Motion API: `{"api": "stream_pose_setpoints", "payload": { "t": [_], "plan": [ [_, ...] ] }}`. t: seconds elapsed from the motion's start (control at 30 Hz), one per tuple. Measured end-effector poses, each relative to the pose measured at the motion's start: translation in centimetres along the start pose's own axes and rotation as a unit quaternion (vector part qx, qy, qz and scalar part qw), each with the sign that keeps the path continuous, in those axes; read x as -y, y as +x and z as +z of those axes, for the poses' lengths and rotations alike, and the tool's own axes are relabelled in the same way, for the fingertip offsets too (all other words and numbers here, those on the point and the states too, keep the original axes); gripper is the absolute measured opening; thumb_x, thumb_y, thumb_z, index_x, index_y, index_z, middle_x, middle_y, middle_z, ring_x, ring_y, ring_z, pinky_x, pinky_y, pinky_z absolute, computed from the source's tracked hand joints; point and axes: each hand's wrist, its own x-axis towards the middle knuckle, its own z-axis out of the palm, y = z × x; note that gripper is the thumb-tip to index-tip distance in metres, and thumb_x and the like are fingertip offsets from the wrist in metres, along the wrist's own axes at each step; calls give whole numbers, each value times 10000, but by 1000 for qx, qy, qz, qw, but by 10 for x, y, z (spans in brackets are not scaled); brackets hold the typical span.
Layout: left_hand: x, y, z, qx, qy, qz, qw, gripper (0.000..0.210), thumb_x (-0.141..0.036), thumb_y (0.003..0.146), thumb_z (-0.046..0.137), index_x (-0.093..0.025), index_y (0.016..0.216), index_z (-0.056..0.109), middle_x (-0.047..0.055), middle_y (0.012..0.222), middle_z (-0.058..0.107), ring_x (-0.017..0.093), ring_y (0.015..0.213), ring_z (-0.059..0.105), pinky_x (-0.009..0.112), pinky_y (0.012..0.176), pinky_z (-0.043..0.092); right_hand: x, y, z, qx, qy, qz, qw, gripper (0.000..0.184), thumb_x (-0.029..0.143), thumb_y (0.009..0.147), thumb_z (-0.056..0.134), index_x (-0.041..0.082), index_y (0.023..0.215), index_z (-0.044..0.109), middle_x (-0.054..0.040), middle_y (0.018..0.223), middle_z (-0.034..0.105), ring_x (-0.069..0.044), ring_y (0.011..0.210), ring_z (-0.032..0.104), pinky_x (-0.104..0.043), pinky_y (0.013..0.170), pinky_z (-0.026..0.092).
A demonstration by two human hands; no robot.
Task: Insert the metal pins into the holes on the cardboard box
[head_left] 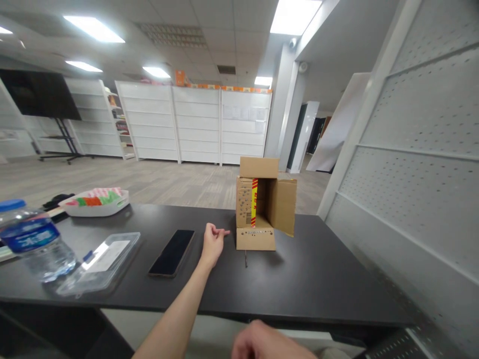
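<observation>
My left hand [213, 244] rests on the dark table, just left of an upright cardboard box [245, 202]. Its fingers are curled in, with the fingertips pinched together toward the box; anything between them is too small to make out. The box stands with its flaps spread open toward me, red-and-yellow tape down its front. A thin dark rod-like piece [246, 259] lies in front of its lower flap. At the bottom edge, below the table front, my right hand [258, 341] is partly cut off, fingers curled; whatever it might hold is hidden.
Left of my left hand lies a phone [172, 253], then a clear plastic case [107, 262] and a water bottle [35, 244]. Behind them stands a white tray [95, 209] with colourful packets. A perforated white panel [415, 164] rises along the right side.
</observation>
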Motion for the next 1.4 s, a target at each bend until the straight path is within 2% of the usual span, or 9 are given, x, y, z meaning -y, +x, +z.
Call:
{"api": "stream_pose_setpoints", "payload": {
  "t": [0.1,0.17,0.27,0.33,0.4,0.57,0.67,0.77,1.4],
  "plan": [
    [0,1,0,-1,4,2,1000,336,-278,739,619,-223,773,289,-86,691,414,183,740,703,201,646,426,-5,7,-41,-74,5,-23,997,176,330,861,555,183,810,637,38,635,595,-97,596,532,-198,530,372],
    [0,1,0,0,7,4,1000,329,-276,746,612,-222,772,289,-85,693,405,182,748,702,197,643,424,-10,20,-64,-158,0,-77,984,207,332,873,516,169,781,604,27,633,580,-99,595,510,-208,550,367],
    [-2,0,0,2,10,6,1000,326,-275,754,606,-223,777,285,-86,696,414,181,759,702,203,664,425,-24,52,-88,-286,-105,-127,944,146,260,864,484,180,795,584,-4,703,589,-137,672,525,-247,630,391],
    [-4,0,0,2,10,4,1000,338,-285,753,612,-224,778,280,-86,691,427,186,765,703,211,680,426,-35,76,-96,-357,-188,-162,900,102,184,835,478,184,803,576,-45,827,603,-179,814,538,-293,744,404],
    [-4,0,0,4,12,0,1000,354,-303,748,619,-225,777,275,-85,685,443,196,771,704,219,689,424,-44,98,-101,-415,-249,-171,858,135,140,831,455,189,851,579,-71,911,601,-210,909,522,-334,814,390],
    [0,2,-2,6,16,5,1000,366,-333,756,610,-226,778,260,-91,667,460,207,795,704,237,725,422,-55,132,-103,-501,-315,-186,784,192,118,805,482,197,942,591,-81,1001,591,-233,982,495,-364,869,362],
    [0,2,-2,6,17,2,1000,358,-317,764,603,-228,782,257,-92,664,479,206,813,703,242,743,421,-57,141,-102,-532,-323,-186,761,192,143,811,498,202,960,603,-83,1057,581,-238,1009,484,-379,894,345],
    [-3,0,-1,5,15,4,1000,347,-299,773,595,-227,777,255,-90,664,489,207,812,703,244,740,421,-60,143,-100,-550,-317,-182,751,195,164,818,505,200,979,608,-90,1092,571,-247,1036,472,-394,915,328],
    [-6,0,0,0,12,6,1000,340,-254,766,589,-226,776,250,-87,661,525,198,799,705,229,737,423,-61,146,-101,-543,-343,-167,749,106,194,833,512,198,896,597,-88,1048,576,-241,974,465,-372,874,319]
  ]
}}
